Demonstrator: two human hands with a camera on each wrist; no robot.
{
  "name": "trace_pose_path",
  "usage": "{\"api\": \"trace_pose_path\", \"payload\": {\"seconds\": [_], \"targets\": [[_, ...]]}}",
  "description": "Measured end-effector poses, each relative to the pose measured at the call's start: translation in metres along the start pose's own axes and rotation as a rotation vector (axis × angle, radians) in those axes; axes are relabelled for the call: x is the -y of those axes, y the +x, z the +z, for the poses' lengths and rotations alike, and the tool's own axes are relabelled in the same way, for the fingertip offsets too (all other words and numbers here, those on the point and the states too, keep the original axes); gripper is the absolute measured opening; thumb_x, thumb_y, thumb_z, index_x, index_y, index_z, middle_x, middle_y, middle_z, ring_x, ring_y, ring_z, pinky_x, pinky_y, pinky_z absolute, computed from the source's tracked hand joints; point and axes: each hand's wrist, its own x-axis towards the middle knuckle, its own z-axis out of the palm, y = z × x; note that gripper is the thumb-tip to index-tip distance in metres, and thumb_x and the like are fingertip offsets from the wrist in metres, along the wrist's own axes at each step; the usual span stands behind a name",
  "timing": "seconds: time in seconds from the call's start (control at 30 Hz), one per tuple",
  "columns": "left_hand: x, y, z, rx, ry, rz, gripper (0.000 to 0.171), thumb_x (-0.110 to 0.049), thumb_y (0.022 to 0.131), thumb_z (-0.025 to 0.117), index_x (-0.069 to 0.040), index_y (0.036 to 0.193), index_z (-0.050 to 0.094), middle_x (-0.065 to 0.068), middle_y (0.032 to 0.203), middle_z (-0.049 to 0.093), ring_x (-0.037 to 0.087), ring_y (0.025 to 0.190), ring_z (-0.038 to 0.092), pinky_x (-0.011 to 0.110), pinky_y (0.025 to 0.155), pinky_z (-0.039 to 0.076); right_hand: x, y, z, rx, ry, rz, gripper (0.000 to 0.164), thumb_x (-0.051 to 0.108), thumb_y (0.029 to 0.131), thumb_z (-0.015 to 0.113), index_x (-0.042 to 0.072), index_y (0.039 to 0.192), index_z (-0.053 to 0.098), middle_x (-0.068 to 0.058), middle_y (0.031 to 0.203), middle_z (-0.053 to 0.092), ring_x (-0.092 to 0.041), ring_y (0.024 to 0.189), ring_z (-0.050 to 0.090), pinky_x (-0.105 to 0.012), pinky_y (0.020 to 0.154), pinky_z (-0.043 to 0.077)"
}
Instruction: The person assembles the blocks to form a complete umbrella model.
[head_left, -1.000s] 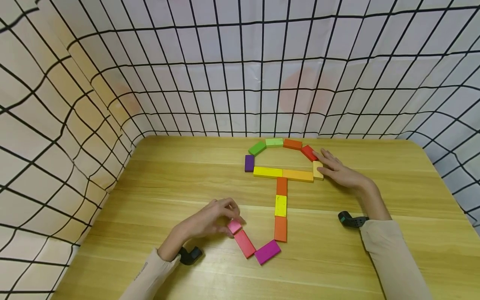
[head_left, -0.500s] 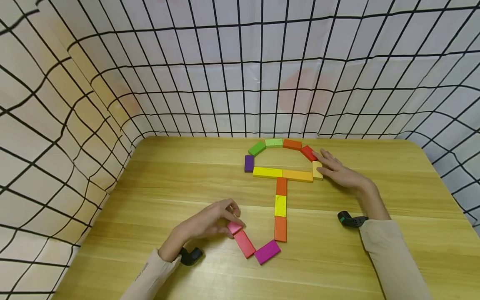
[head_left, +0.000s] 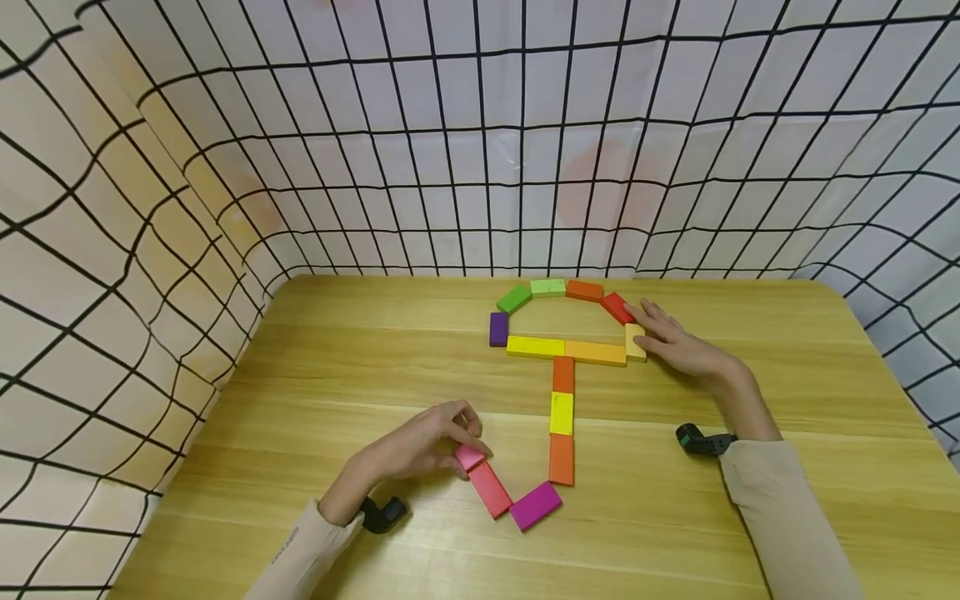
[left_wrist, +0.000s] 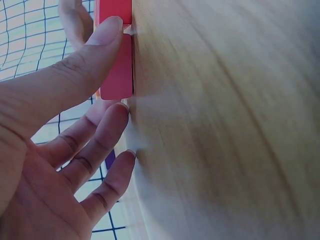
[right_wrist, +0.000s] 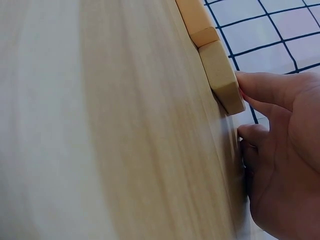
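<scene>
My left hand point(head_left: 416, 442) pinches a small pink block point(head_left: 468, 456) between thumb and fingers. In the left wrist view the thumb lies along one side of that pink block point(left_wrist: 120, 75), with the other fingertips low at the table. A coral-red block point(head_left: 489, 490) extends from it toward a slanted magenta block point(head_left: 536, 506). At the right end of the arch, my right hand point(head_left: 686, 346) lies with extended fingers; its thumb touches a cream block point(head_left: 635, 352) and a fingertip meets a red block point(head_left: 616, 307).
Flat blocks form an umbrella outline: a green block point(head_left: 514, 298) and others arch above a yellow bar point(head_left: 536, 346) and an orange bar point(head_left: 595, 352). A stem with a yellow block point(head_left: 562, 414) runs down from them. Grid-patterned cloth point(head_left: 450, 150) surrounds the wooden table point(head_left: 315, 358).
The left fingers have settled slightly lower over the pink block, covering it a little differently. The right hand and the other blocks stay where they were.
</scene>
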Motion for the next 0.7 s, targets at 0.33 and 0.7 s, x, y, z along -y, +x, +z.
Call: {"api": "trace_pose_path", "payload": {"seconds": [0.33,0.7], "targets": [[0.002,0.002,0.001,-0.001,0.020,0.021,0.032,-0.011,0.083,0.086,-0.010,0.114,0.081,0.005,0.107,0.062,0.013,0.104,0.054,0.024,0.094,0.054,0.002,-0.002,-0.001,0.001,-0.004,-0.009,0.069,0.039,0.112,0.043,0.023,0.168,0.008,-0.006,0.173,-0.023,-0.043,0.155,-0.030,-0.079,0.116,-0.015],[0.007,0.001,-0.015,0.028,0.010,-0.106,0.042,-0.015,0.097,0.074,-0.010,0.137,0.067,0.007,0.129,0.062,0.019,0.110,0.060,0.029,0.098,0.056,0.001,-0.004,-0.003,-0.016,0.069,0.017,0.072,0.048,0.111,0.039,0.031,0.167,-0.003,-0.003,0.173,-0.023,-0.039,0.157,-0.028,-0.077,0.118,-0.014]]}}
